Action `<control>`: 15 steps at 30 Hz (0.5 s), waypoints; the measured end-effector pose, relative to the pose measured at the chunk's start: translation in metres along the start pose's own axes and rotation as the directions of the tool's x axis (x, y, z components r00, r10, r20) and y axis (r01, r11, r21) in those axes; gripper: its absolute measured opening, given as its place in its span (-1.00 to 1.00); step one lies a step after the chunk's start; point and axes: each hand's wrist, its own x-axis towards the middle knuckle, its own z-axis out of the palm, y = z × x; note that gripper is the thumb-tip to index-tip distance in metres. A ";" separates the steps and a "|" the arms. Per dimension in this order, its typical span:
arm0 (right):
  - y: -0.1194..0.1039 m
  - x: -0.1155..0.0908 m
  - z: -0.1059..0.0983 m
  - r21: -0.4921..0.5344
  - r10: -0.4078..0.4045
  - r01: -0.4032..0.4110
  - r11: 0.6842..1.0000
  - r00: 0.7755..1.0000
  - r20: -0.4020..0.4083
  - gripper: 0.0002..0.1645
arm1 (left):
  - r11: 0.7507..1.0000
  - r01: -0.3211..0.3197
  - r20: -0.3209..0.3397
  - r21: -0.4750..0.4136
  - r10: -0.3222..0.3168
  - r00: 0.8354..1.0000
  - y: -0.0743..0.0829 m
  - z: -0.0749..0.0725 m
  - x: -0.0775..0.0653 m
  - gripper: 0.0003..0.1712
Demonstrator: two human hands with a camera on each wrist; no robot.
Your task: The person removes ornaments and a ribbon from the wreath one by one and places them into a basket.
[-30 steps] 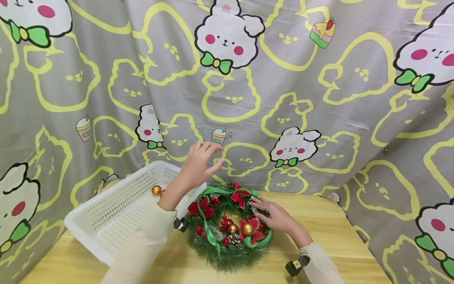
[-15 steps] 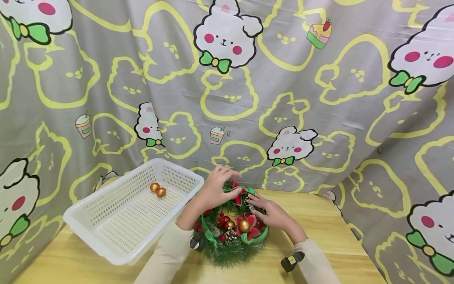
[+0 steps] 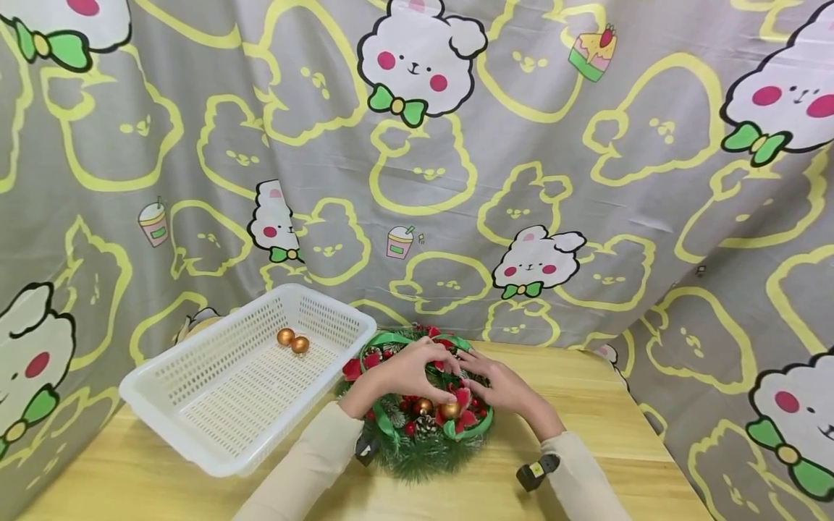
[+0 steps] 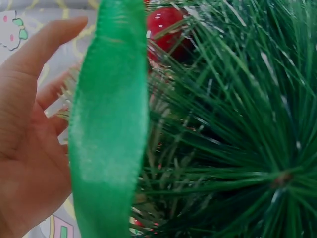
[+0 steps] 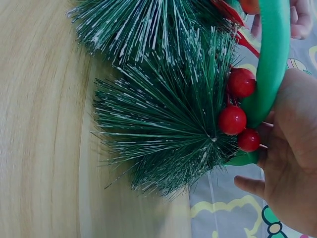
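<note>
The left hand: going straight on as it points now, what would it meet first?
Probably the right hand, whose fingers face it over the Christmas wreath; depth between the hands is unclear.

Long cream sleeves point(image 3: 306, 467) worn at seven and five o'clock; boxy black units point(image 3: 537, 472) seen at each wrist, right one marked with yellow.

White slotted basket point(image 3: 234, 409), two gold baubles point(image 3: 300, 344) inside, wooden table point(image 3: 606, 420), grey rabbit-print curtain point(image 3: 449, 166)
</note>
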 end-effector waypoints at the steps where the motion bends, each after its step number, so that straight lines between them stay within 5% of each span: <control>1: 0.000 0.000 0.000 0.001 0.000 0.000 1.000 1.000 0.001 -0.45 | 1.000 -0.003 0.020 -0.014 0.003 1.000 -0.001 0.001 0.001 -0.54; 15: 0.001 0.000 0.001 -0.006 -0.021 0.021 1.000 1.000 -0.003 -0.46 | 0.998 0.017 0.205 0.055 -0.028 0.978 0.007 0.004 0.009 -0.69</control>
